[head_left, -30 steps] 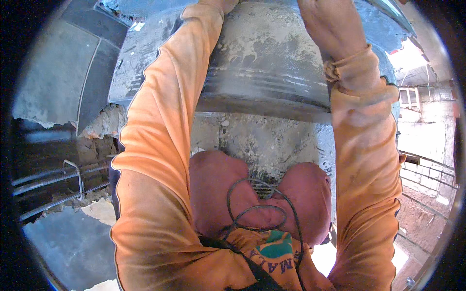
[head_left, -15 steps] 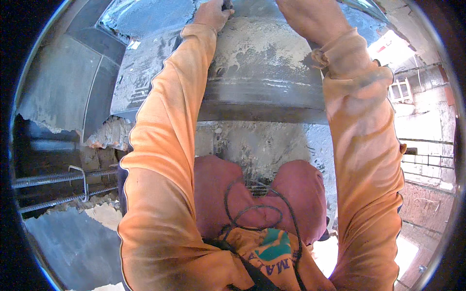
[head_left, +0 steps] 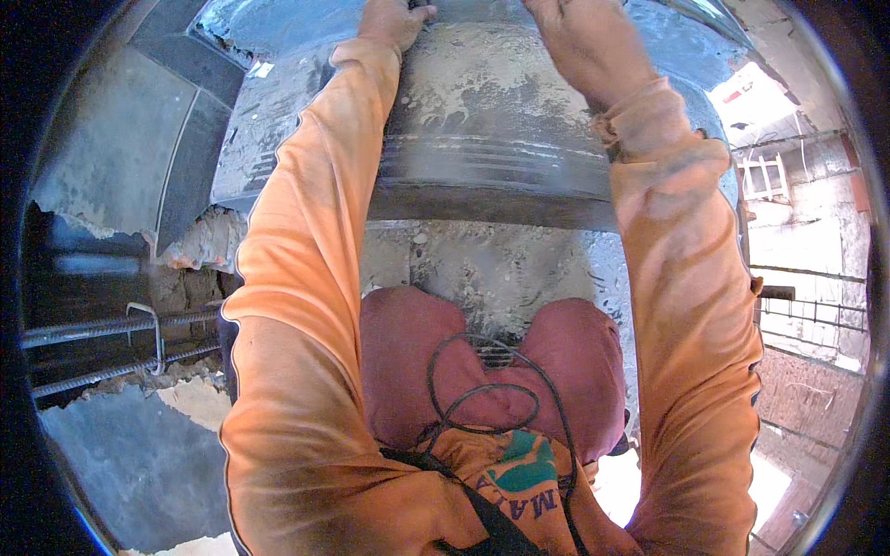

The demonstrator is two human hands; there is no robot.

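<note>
Both my arms, in orange sleeves, reach forward over a dark grey stone slab (head_left: 491,93) smeared with pale cement. My left hand (head_left: 391,22) is at the top edge of the view, its fingers closed round a small dark thing that I cannot make out. To its right, my right hand (head_left: 593,46) reaches past the slab's far part with fingers bent inward. The picture's edge cuts off its fingertips, so what they hold is hidden. Bluish-grey mortar (head_left: 287,28) lies beyond the slab, on both sides of my hands.
Below the slab's front edge is a rough concrete face (head_left: 501,264), with my red-trousered knees (head_left: 413,343) before it. Bare steel bars (head_left: 93,329) stick out at the left beside dark panels (head_left: 116,139). A black cord (head_left: 542,371) loops over my lap. At the right stands a brick wall (head_left: 797,389).
My right hand has come slightly nearer and shows more of itself. The left hand has shifted a little to the left, still closed. The whole view has moved slightly.
</note>
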